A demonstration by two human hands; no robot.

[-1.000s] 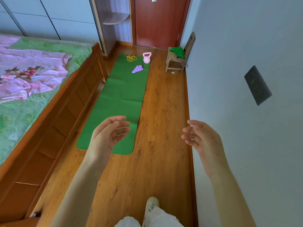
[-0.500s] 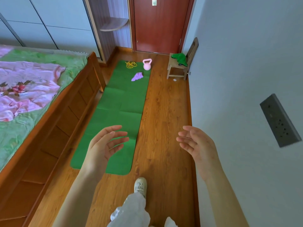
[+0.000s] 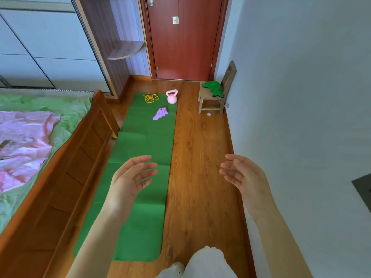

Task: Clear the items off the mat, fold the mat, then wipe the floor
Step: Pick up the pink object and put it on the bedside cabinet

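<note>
A long green mat [image 3: 144, 141] lies unfolded on the wooden floor between the bed and the wall. At its far end sit a pink kettlebell [image 3: 172, 96], a coiled yellow rope [image 3: 151, 97] and a purple cloth [image 3: 160, 113]. My left hand [image 3: 128, 183] hovers over the near half of the mat, fingers apart, holding nothing. My right hand [image 3: 244, 178] is raised over the bare floor to the mat's right, also open and empty. Both hands are far from the three items.
A wooden bed frame [image 3: 66, 173] with green and pink bedding runs along the left. A small wooden chair [image 3: 213, 99] with a green cloth [image 3: 213, 87] stands by the right wall near a red door [image 3: 181, 39]. My leg and shoe [image 3: 200, 263] show at the bottom.
I have stepped forward along the floor, so the mat and its items appear closer. Both hands stay raised, open and empty.
</note>
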